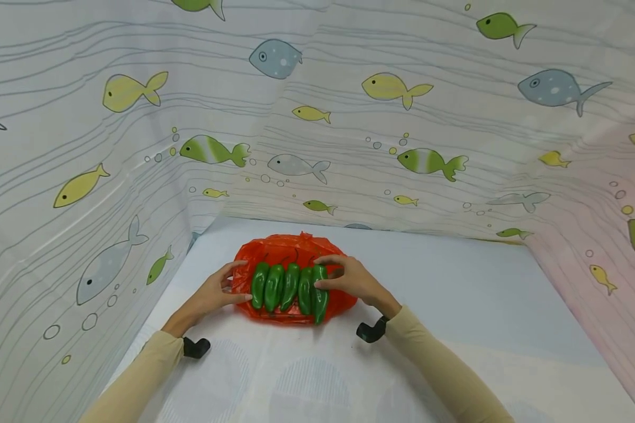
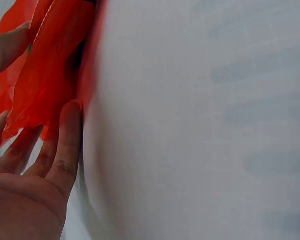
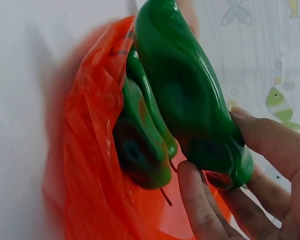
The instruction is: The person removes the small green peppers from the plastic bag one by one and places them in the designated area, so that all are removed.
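Observation:
Several shiny green peppers [image 1: 291, 288] lie side by side in an opened red plastic bag [image 1: 280, 242], thin stems pointing to the far side. My right hand [image 1: 351, 279] pinches the rightmost pepper [image 3: 182, 85] near its stem end, between thumb and fingers. That pepper sits a little nearer to me than the others, its tip over the bag's front edge. At the bag's left side rests my left hand [image 1: 214, 294], with thumb and fingers spread. In the left wrist view its fairly straight fingers [image 2: 67, 145] touch the red plastic.
A pale patterned cloth [image 1: 275, 376] covers the table. Behind and on both sides stand sheets printed with fish [image 1: 296, 170]. Black devices [image 1: 371, 331] are worn at both wrists, below long beige sleeves [image 1: 434, 358].

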Available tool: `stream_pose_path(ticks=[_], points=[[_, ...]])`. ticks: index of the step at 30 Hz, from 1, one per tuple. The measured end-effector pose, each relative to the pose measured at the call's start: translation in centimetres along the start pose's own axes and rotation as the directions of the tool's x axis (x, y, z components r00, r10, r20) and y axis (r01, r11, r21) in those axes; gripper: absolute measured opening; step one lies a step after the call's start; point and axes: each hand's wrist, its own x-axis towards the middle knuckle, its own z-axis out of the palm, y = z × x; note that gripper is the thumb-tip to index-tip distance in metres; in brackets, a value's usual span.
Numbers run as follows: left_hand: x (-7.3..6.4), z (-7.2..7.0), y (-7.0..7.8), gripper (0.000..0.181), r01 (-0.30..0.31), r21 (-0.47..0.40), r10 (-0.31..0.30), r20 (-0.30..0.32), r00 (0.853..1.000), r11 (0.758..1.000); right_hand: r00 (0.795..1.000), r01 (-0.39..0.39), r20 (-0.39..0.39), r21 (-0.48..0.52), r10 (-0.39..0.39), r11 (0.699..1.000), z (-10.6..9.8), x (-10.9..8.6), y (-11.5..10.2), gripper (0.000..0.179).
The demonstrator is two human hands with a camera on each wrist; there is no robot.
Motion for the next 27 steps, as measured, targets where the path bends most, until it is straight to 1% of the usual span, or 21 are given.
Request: stream_pose_path(ticks=[5,12,20,27], points=[[-0.1,0.1,0.1,0.086,0.001,-0.007,-0.001,0.002,1.0,1.0,1.0,-0.011,-0.025,-0.01,0.011,1.0,-0.7,-0.5,0.0,0.054],[-0.1,0.0,-0.1,0.085,-0.007,-0.008,0.007,0.004,1.0,1.0,0.998,0.001,-0.063,-0.041,-0.004,0.999,-1.9,-1.0,-0.4,0.054],[-0.1,0.0,-0.2,0.085,-0.004,-0.012,0.004,0.003,1.0,1.0,0.996,-0.006,-0.091,-0.046,0.001,0.999,-3.4,-1.6,-0.5,0.056],[0.1,0.0,-0.2,0.084,-0.013,-0.022,0.013,0.007,1.0,1.0,0.993,-0.019,-0.119,-0.043,0.014,0.999,-4.9,-2.0,-0.2,0.056]])
